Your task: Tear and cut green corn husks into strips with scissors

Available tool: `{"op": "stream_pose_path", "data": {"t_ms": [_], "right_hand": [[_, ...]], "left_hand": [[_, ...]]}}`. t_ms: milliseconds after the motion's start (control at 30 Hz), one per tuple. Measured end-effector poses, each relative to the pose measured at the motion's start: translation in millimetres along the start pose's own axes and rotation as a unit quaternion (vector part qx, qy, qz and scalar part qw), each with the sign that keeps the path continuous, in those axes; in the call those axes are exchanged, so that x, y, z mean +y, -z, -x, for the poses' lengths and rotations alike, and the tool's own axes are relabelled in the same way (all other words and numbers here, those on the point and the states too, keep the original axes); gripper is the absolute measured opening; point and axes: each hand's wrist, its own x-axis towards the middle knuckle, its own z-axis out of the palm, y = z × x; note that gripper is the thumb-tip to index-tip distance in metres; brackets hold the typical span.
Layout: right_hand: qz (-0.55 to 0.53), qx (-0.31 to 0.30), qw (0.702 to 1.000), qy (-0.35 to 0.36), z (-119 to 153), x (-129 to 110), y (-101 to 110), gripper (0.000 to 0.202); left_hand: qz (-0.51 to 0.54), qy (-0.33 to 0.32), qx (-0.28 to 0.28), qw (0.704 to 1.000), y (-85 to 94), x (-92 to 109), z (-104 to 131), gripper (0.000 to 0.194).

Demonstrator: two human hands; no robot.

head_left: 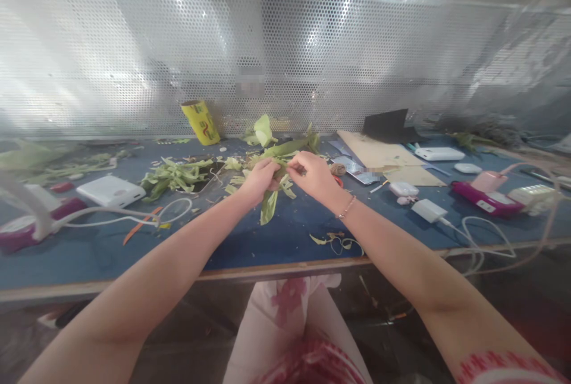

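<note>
Over the middle of the blue table my left hand [261, 179] has its fingers closed round a small bundle of green corn husk strips [268, 207], whose ends hang below the hand. Close beside it, my right hand [312, 175] is pinched at the same bundle; the fingertips hide what exactly lies between them. Just behind the hands lies a larger green husk [285, 147], with a pale husk piece [263, 130] standing up near it. A pile of cut husk strips [176, 176] lies to the left of my left hand.
A yellow tube [201, 122] leans by the perforated metal screen [294, 63]. A white power bank [110, 192] and cables lie left. On the right are a phone [359, 171], cardboard [379, 152], a white charger [429, 211] and a purple power strip [486, 200].
</note>
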Motion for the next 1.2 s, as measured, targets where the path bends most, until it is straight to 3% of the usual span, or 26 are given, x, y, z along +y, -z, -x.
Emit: {"op": "stream_pose_path", "data": {"t_ms": [367, 533, 700, 833, 933, 1033, 1200], "right_hand": [[-0.004, 0.001, 1.0, 0.004, 0.0, 2.7, 0.4, 0.009], [0.035, -0.007, 0.999, 0.014, -1.6, 4.1, 4.3, 0.011], [0.059, -0.016, 0.998, 0.033, -2.1, 2.0, 6.4, 0.015], [0.038, -0.028, 0.998, 0.05, -2.9, 1.6, 6.2, 0.015], [0.0, -0.008, 1.0, 0.011, -4.7, 3.4, 6.0, 0.011], [-0.048, 0.007, 0.996, -0.073, -5.9, 7.3, 4.4, 0.016], [-0.175, -0.036, 0.971, -0.159, -5.6, 15.8, 0.0, 0.017]], "left_hand": [[0.005, -0.005, -0.028, 1.0, 1.5, -2.6, -1.3, 0.016], [0.011, -0.005, -0.057, 0.998, 1.1, 1.6, 3.5, 0.007], [-0.016, 0.004, -0.07, 0.997, 2.9, 1.3, 2.3, 0.025], [0.011, 0.026, -0.064, 0.998, 5.3, 1.0, -0.4, 0.023], [0.056, 0.03, -0.06, 0.996, 4.7, 4.0, 1.3, 0.015], [0.079, 0.027, -0.057, 0.995, 3.0, 7.3, 4.1, 0.009], [0.063, 0.02, -0.065, 0.996, 4.6, 7.3, 3.1, 0.007]]}}
